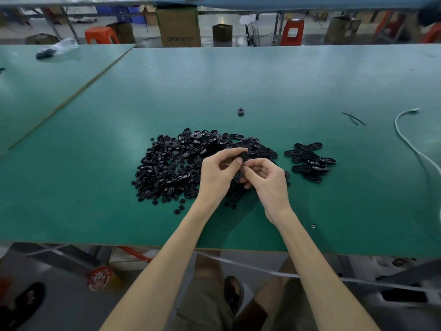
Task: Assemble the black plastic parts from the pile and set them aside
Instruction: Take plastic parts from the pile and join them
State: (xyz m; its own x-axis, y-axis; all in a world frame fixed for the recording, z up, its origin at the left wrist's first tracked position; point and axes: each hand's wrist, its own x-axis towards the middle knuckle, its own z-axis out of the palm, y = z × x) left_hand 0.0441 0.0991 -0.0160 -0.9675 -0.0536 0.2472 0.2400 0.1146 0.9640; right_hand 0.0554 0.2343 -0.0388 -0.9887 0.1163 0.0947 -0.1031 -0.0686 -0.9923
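Hands: left hand (218,174) and right hand (268,181) pinching one black part (244,156).
Stock: pile (167,166) on desk (95,187), 10 o'clock of hands.
Aside: small heap (310,161), 3 o'clock of pile.

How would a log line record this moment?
left hand: pinches black part; right hand: grips it too; pile: beneath; oval parts: right of pile

Black plastic parts in the pile (181,161) catch the light, glossy and smooth. The green bench (214,87) shows a smooth mat with a soft sheen. Behind it, a matt brown cardboard box (179,27) and orange plastic stool (100,35).
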